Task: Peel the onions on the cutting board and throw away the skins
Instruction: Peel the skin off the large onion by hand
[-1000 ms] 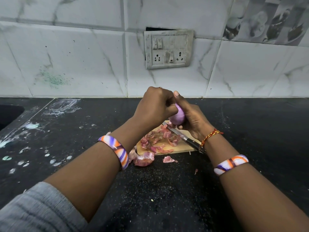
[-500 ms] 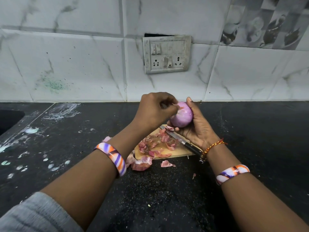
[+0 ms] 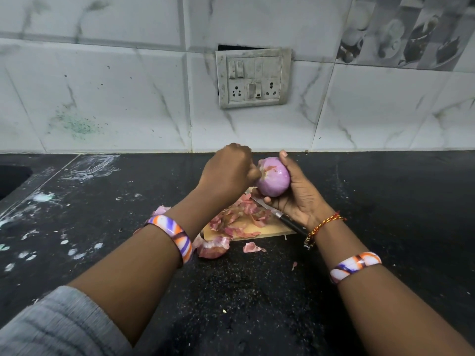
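Note:
My right hand cups a pale purple, mostly peeled onion above the wooden cutting board. The same hand also holds a black-handled knife, its blade pointing left under the onion. My left hand is curled against the onion's left end, fingertips pinching at the skin there. A heap of pink onion skins covers the board, and my arms hide much of it.
More skin pieces and a large peel lie on the black counter in front of the board. A sink edge shows at far left. The tiled wall with a switch panel is close behind.
The onion has turned in my right hand and risen a little, showing more of its peeled side. My left hand has stayed at its left end, working the skin.

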